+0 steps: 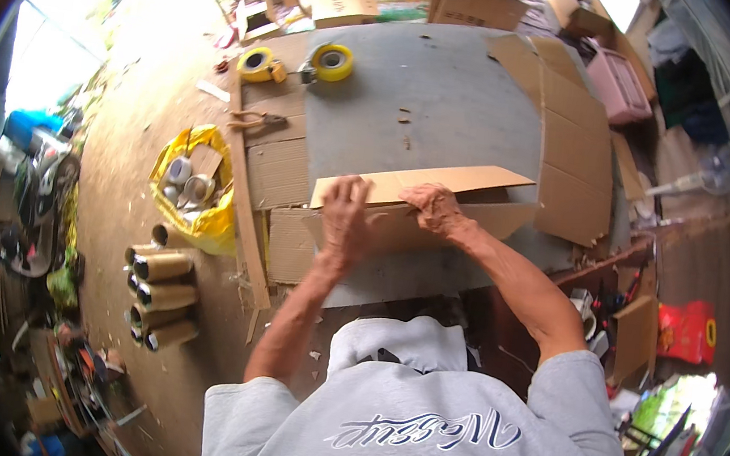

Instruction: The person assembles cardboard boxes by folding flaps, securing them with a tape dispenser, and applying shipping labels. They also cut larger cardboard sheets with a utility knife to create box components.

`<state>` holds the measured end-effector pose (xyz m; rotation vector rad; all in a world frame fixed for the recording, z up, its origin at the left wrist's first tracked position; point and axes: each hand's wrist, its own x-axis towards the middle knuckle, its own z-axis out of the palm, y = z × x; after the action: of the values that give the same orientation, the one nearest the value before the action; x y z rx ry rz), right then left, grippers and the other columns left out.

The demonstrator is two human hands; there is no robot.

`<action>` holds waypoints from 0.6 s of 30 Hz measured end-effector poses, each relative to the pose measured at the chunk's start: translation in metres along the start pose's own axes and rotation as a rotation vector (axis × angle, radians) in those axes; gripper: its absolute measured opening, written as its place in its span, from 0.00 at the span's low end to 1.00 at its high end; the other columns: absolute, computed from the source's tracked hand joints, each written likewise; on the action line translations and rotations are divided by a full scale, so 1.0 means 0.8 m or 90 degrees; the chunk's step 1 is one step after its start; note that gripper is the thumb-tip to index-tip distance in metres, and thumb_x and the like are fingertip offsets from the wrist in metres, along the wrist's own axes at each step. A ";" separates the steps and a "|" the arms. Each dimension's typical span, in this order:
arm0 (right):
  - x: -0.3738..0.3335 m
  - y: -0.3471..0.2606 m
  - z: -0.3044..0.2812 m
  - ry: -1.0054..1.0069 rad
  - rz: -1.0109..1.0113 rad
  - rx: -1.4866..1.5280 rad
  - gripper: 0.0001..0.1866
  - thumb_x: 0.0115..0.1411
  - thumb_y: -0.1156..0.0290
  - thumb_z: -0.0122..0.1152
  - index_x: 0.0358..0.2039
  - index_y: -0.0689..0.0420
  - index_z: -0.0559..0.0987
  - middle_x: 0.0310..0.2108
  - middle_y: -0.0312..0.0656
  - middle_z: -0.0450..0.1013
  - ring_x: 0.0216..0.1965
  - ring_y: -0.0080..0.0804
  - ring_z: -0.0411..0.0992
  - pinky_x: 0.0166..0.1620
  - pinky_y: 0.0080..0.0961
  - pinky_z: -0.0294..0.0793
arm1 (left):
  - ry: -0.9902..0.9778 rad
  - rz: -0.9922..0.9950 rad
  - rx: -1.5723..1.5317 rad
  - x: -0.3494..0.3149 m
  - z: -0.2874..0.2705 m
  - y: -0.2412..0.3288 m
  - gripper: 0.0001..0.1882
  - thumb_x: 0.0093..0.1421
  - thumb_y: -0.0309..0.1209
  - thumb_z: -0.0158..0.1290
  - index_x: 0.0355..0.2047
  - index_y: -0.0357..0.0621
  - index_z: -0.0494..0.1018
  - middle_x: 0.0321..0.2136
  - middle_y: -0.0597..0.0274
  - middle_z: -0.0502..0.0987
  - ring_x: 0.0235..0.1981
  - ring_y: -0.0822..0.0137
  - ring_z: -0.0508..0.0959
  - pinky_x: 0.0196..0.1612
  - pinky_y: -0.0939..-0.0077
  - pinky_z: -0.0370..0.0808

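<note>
A brown cardboard box (465,217), partly folded with a long flap (470,179) tilted up along its far side, stands at the near part of the grey tabletop (461,95). My left hand (346,221) is at the box's left end, its bent fingers over the flap's edge and the thumb toward the middle. Near the centre, my right hand (435,207) closes around the box's upper edge, knuckles up. The palm sides of both hands are hidden, and so is most of the box's inside.
Two yellow tape rolls on dispensers (260,64) (331,62) sit at the far left, with pliers (257,120) nearer. Flat cardboard (576,153) covers the table's right side. A yellow bag (212,227) and several cardboard tubes (166,298) are on the floor at left.
</note>
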<state>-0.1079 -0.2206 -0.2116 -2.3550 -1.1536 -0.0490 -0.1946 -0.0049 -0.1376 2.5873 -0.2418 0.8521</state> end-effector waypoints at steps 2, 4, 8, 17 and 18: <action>-0.005 0.000 0.010 0.041 0.000 0.014 0.21 0.45 0.73 0.63 0.43 0.56 0.82 0.41 0.45 0.81 0.45 0.45 0.78 0.51 0.38 0.76 | -0.178 0.004 0.017 0.005 -0.007 -0.045 0.19 0.52 0.43 0.67 0.32 0.41 0.75 0.29 0.51 0.78 0.38 0.49 0.79 0.43 0.52 0.74; 0.005 -0.010 0.008 0.066 0.006 0.030 0.20 0.45 0.72 0.63 0.42 0.56 0.83 0.41 0.45 0.81 0.44 0.46 0.78 0.51 0.39 0.76 | -0.358 -0.034 0.002 -0.017 -0.001 -0.086 0.21 0.56 0.49 0.62 0.28 0.42 0.74 0.28 0.50 0.78 0.34 0.47 0.80 0.38 0.53 0.75; 0.009 -0.016 -0.028 0.020 0.026 -0.042 0.17 0.46 0.65 0.70 0.37 0.57 0.82 0.35 0.47 0.80 0.40 0.48 0.78 0.46 0.43 0.76 | -0.319 0.021 0.003 -0.022 0.016 -0.090 0.21 0.60 0.49 0.58 0.26 0.42 0.73 0.26 0.51 0.78 0.29 0.46 0.80 0.32 0.53 0.75; -0.062 -0.015 -0.020 0.121 0.047 -0.150 0.24 0.55 0.43 0.62 0.21 0.54 0.76 0.22 0.41 0.76 0.27 0.39 0.77 0.35 0.37 0.71 | -0.363 0.046 0.053 -0.047 -0.010 -0.056 0.18 0.63 0.47 0.56 0.30 0.44 0.69 0.27 0.52 0.78 0.28 0.46 0.80 0.29 0.55 0.74; -0.071 -0.028 -0.016 0.072 0.072 -0.115 0.24 0.56 0.43 0.62 0.24 0.54 0.79 0.25 0.41 0.77 0.29 0.38 0.78 0.38 0.37 0.72 | -0.369 0.039 0.064 -0.057 -0.019 -0.051 0.18 0.63 0.47 0.57 0.30 0.44 0.69 0.27 0.53 0.78 0.28 0.47 0.80 0.29 0.55 0.74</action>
<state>-0.1588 -0.2564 -0.2052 -2.5360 -0.9966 -0.2528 -0.2279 0.0402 -0.1669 2.8777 -0.4496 0.1102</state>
